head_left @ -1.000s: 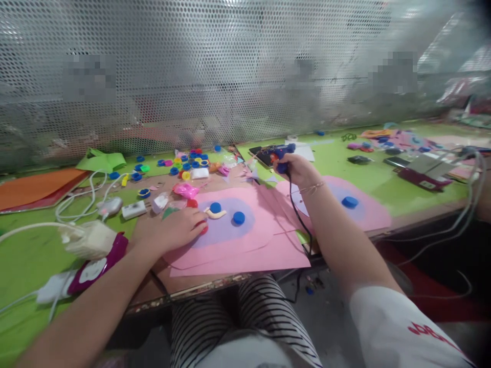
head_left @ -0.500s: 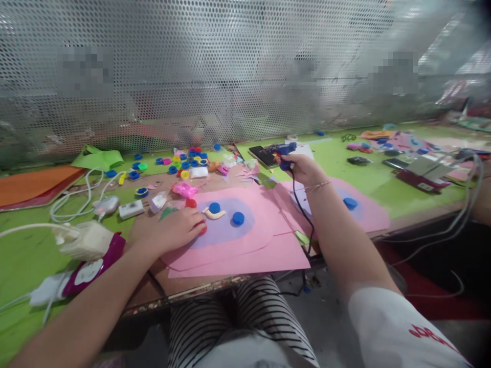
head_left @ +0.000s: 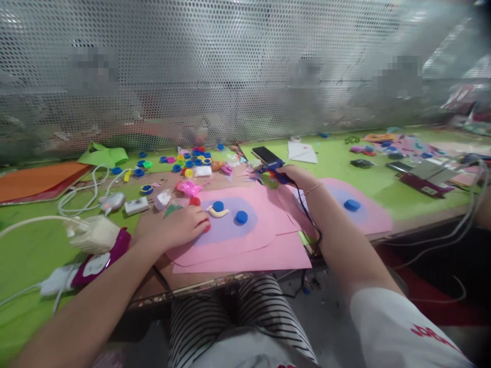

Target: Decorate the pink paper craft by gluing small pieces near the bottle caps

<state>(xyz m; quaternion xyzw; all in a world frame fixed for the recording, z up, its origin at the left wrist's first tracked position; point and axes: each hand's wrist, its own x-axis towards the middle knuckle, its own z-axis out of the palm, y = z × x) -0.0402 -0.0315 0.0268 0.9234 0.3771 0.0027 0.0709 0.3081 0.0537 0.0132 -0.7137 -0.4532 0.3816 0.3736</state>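
- The right hand (head_left: 297,176) was wrapped around the grip of a blue glue gun (head_left: 273,166), out beyond the pink paper sheets and in front of a black smartphone (head_left: 266,154); the wrist hid how its fingers sat on the trigger.
- The left hand (head_left: 184,225) lay palm down at the left of a pink paper sheet (head_left: 240,254), fingers close together, fingertips on a red bottle cap (head_left: 206,225); whether they pinched or only pressed it, I could not tell.
- The gun's black cord (head_left: 312,220) dropped below the right forearm to the table edge, so a snag there could have jerked the gun or dragged the paper.
- The dark nozzle end sat close to loose paper scraps and the phone; if the gun was hot, a drip or touch could have marked them.
- An uneven push from the left fingertips might have skewed the red cap on the lilac oval (head_left: 226,234).
- The sheet's near right corner jutted past the table edge, where a sleeve or knee could have caught it.
- The gun's long axis ran mostly sideways, its nozzle end apparently pointing to the person's left and its rear toward the right hand.
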